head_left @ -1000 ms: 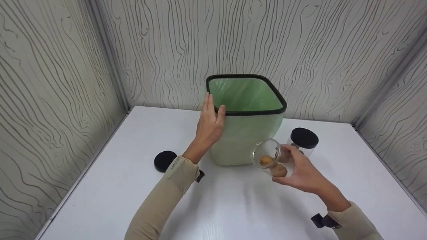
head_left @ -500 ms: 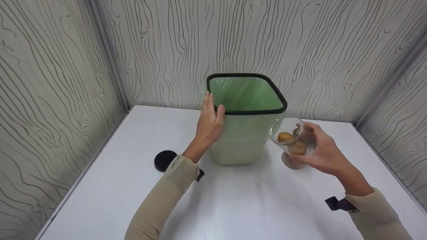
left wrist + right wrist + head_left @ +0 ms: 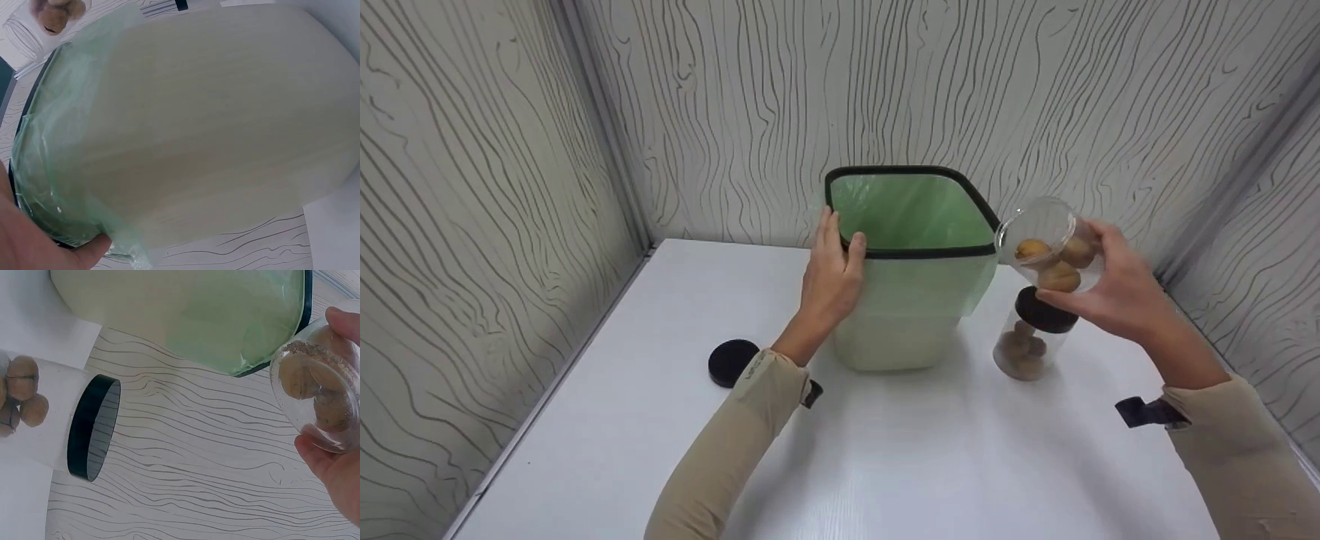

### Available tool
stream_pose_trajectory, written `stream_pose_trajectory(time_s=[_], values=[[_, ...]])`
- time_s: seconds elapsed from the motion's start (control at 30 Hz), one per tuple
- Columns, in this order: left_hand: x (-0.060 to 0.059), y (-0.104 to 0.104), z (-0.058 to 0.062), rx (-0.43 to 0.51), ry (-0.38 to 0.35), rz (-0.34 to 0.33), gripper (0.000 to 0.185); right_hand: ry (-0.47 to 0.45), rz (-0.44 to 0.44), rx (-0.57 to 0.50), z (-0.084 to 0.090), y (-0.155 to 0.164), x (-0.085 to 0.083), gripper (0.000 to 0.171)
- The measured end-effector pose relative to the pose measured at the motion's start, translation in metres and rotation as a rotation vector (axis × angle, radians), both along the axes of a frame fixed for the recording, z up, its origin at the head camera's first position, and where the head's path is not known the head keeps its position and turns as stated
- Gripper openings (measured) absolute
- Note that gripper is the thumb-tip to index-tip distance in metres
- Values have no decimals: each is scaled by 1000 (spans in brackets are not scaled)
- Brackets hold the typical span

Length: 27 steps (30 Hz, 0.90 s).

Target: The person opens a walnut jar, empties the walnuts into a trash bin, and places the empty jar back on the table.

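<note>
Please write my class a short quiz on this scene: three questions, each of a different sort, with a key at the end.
1. True or false: the right hand holds a lidless jar with walnut-like pieces inside.
2. What does the left hand touch? A) the table; B) the bin; C) the loose lid.
3. Fill in: as the person sees it, the lidded jar stands to the ____ of the bin.

Key: 1. True; 2. B; 3. right.
</note>
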<state>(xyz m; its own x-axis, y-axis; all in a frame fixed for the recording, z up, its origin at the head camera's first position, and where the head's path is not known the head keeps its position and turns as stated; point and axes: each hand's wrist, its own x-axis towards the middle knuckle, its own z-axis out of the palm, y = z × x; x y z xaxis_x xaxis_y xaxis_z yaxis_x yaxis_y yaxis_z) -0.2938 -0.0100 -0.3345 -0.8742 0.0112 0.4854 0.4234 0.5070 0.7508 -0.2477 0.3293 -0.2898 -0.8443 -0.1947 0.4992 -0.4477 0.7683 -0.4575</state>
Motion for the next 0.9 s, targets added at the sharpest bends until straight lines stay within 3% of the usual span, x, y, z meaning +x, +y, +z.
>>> stream_pose_trajectory(time_s=[0.37, 0.6, 0.9], values=[[-1, 5, -1, 3, 12, 31, 60, 144, -17, 123, 15, -7, -27, 92], [-1, 5, -3, -5, 23, 35, 60, 102, -53, 187, 24, -14, -35, 95], [-1, 6, -3, -16, 21, 37, 60, 165, -45, 313, 35, -15, -42, 92]])
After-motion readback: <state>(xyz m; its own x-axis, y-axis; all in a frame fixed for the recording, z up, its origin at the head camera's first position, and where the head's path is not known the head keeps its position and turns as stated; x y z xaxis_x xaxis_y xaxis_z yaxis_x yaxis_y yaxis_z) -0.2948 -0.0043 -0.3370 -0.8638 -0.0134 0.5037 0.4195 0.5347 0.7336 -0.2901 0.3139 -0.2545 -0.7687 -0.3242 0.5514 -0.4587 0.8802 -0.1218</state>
